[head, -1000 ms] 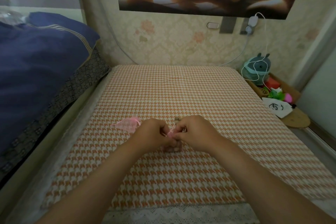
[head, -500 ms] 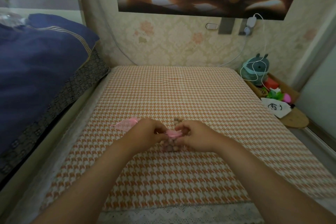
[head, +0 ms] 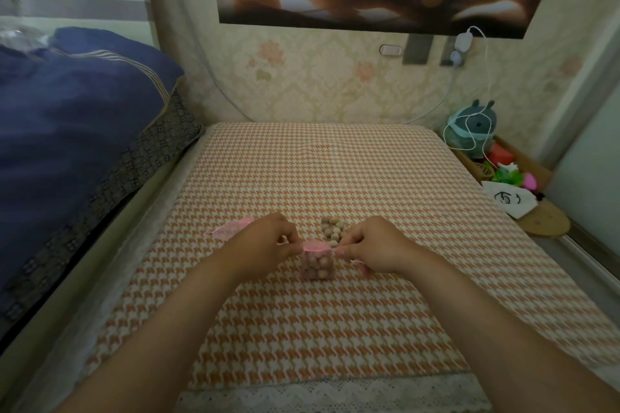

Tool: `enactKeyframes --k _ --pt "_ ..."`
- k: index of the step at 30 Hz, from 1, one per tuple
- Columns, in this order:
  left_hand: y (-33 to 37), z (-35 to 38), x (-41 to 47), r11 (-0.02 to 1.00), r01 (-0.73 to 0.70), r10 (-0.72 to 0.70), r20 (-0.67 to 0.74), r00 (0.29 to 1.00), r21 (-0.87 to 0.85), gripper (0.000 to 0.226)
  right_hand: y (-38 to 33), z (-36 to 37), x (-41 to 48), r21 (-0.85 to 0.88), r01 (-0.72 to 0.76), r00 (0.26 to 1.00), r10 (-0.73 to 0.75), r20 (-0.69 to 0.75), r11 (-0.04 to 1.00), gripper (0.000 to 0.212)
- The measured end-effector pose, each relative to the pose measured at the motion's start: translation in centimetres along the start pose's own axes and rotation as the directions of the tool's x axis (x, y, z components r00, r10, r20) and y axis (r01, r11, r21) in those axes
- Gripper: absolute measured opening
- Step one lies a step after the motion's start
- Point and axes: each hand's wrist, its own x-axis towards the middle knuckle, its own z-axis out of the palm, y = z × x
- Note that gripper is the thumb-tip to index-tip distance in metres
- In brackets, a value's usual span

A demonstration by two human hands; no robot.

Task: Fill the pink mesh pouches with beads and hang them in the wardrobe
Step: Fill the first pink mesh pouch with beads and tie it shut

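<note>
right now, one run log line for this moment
step: closing filled pouch | left hand: pulling string | right hand: pulling string | loose beads: behind | spare pouch: left

Views: one, head-worn, wide-angle.
Position: above the near edge of the houndstooth tabletop (head: 335, 178), close over both forearms.
Facing: forward and down, toward the wallpapered wall (head: 318, 77).
Edges: bed (head: 67, 127) at left, shelf (head: 523, 171) at right.
Shared view: none.

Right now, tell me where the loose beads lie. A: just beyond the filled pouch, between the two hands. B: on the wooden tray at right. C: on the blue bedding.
A: the loose beads sit on the checked cloth just behind the filled pouch, between the left hand and right hand.
</note>
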Motion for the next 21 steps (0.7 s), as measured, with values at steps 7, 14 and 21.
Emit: enactKeyframes --k 7,14,21 --pt "0.2 0.0 -0.2 0.995 0.012 -0.008 0.038 0.999 -0.096 0.016 0.0 -0.8 -0.3 -0.077 -0.022 0.998 0.026 0.051 0.997 0.023" --pt "0.5 0.0 0.1 0.978 0.001 0.005 0.032 0.999 -0.21 0.024 -0.2 -2.1 -0.9 -0.132 0.02 0.993 -0.005 0.115 0.991 0.012" --pt "0.8 -0.2 -0.1 0.98 -0.041 0.085 0.221 0.972 -0.196 0.032 0.4 -2.6 -0.3 0.044 -0.024 0.993 0.019 0.12 0.999 0.02"
